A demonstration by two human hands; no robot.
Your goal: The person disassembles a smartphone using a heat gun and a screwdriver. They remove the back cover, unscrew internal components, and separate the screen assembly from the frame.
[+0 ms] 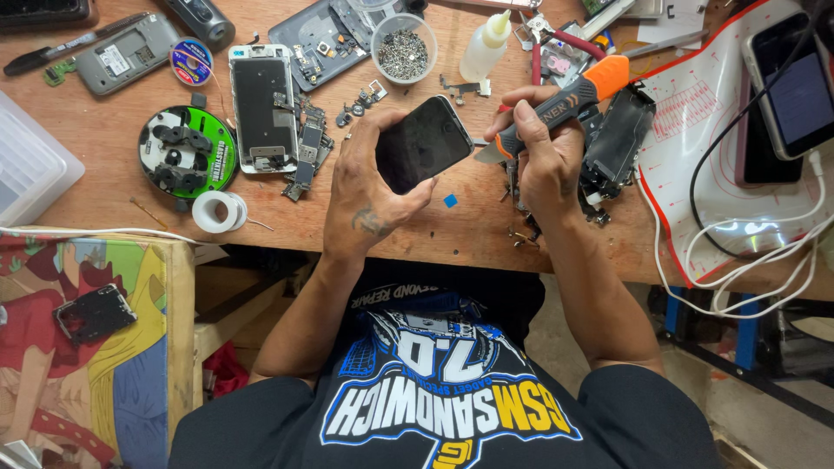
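Head view, looking down on a wooden table (104,130).

- Left hand (369,187): closed around a black phone (423,143), fingers wrapped along its left edge and thumb under the lower edge. The phone is held tilted above the table, dark glass face up, its right corner pointing toward the other hand.
- Right hand (546,152): clenched on a knife-like tool with an orange-and-grey handle (573,94). The handle runs up and to the right out of the fist; the short blade tip (488,155) sits just at the phone's right edge — touching or a hair apart, cannot tell.
- Between the two hands, lower down: a small blue square (450,201) lying on the table.
- Left of the phone: an opened phone frame (262,108) with loose circuit parts beside it (a small heap of them), a round green-rimmed holder (187,149) and a roll of white tape (217,211).
- Behind the hands: a clear cup of small screws (403,48) and a small squeeze bottle (485,45).
- Right of the right hand: a stripped dark phone body (618,139), then a white mat with a red border (708,130) — a phone on a white cable (795,82) rests at its far side.
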